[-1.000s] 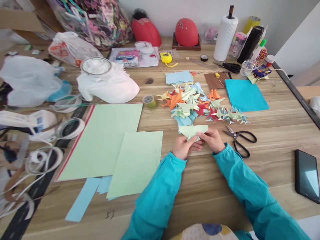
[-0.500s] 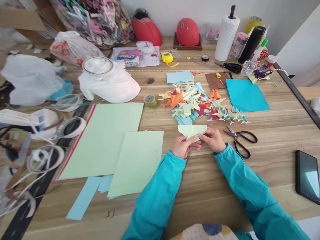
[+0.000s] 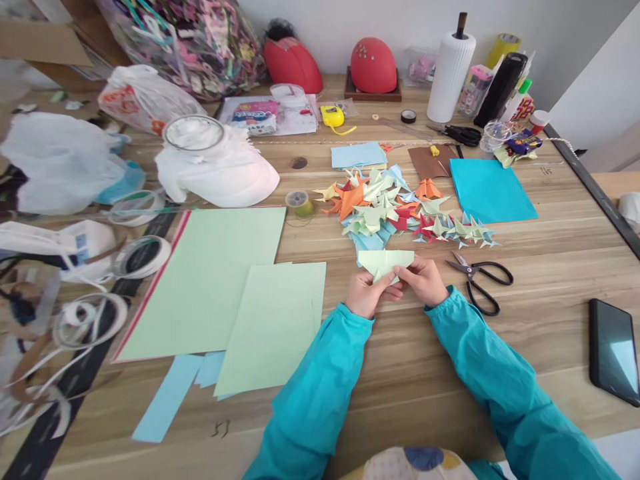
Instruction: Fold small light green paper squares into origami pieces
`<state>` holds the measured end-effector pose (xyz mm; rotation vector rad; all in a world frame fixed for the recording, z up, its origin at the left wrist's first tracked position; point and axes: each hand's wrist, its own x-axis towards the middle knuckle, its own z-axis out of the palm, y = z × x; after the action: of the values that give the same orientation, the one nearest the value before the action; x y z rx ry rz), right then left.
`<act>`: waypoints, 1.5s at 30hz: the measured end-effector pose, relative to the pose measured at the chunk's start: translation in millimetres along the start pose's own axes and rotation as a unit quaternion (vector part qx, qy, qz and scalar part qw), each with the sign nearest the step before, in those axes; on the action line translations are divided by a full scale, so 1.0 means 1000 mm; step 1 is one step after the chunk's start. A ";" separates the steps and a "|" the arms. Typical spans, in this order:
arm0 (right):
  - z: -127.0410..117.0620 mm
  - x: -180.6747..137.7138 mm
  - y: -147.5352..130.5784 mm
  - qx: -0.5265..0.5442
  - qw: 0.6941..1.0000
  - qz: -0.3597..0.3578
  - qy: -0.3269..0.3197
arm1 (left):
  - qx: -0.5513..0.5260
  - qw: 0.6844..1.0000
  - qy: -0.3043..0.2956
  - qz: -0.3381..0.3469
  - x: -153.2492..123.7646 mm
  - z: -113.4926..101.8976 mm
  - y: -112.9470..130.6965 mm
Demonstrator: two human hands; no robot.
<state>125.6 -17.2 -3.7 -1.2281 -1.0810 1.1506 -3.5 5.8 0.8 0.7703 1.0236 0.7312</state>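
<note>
A folded piece of pale green paper [image 3: 384,260] is held up between both hands, its straight wide edge away from me and its point toward me. My left hand [image 3: 364,293] grips it from the left, thumb on top and fingers beneath. From the right, my right hand [image 3: 425,281] pinches it, with a thumb and finger near its middle. Just beyond lies a pile of folded paper pieces [image 3: 373,203] in green, orange, red and blue. Black-handled scissors [image 3: 477,277] rest to the right of my right hand, blades partly apart.
Large green paper sheets [image 3: 273,327] and blue strips [image 3: 167,400] lie to the left. A turquoise sheet [image 3: 493,190] is at the back right, a phone [image 3: 614,350] at the right edge. A thread spool [image 3: 300,202], tape rolls [image 3: 143,257] and white bags [image 3: 220,167] stand further left.
The fingers have shifted slightly on the green paper, the right thumb and finger moving a little toward its middle. The whole view has shifted slightly. Both hands keep their hold.
</note>
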 end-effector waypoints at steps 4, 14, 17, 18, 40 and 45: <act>0.000 0.000 -0.001 0.003 1.000 0.001 0.003 | 0.004 1.000 -0.024 -0.007 -0.001 0.000 0.003; 0.000 0.001 0.002 0.000 0.999 0.029 0.023 | 0.012 0.999 -0.029 0.008 0.001 -0.004 0.000; 0.002 0.001 0.000 -0.022 1.000 0.015 0.007 | 0.028 0.999 -0.037 0.015 0.000 -0.004 0.000; 0.003 0.000 -0.001 -0.029 1.000 0.005 -0.004 | 0.037 0.998 -0.049 0.014 -0.001 -0.004 0.001; 0.001 -0.002 -0.006 0.051 0.986 -0.014 -0.160 | 0.013 0.993 -0.115 0.008 -0.005 -0.001 0.002; 0.001 -0.002 -0.008 0.081 0.980 -0.020 -0.183 | 0.021 0.993 -0.118 0.007 -0.005 -0.001 0.001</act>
<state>125.1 -19.5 4.9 -0.8831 -1.2485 1.4390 -6.1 2.4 3.2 0.8788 0.8227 0.6146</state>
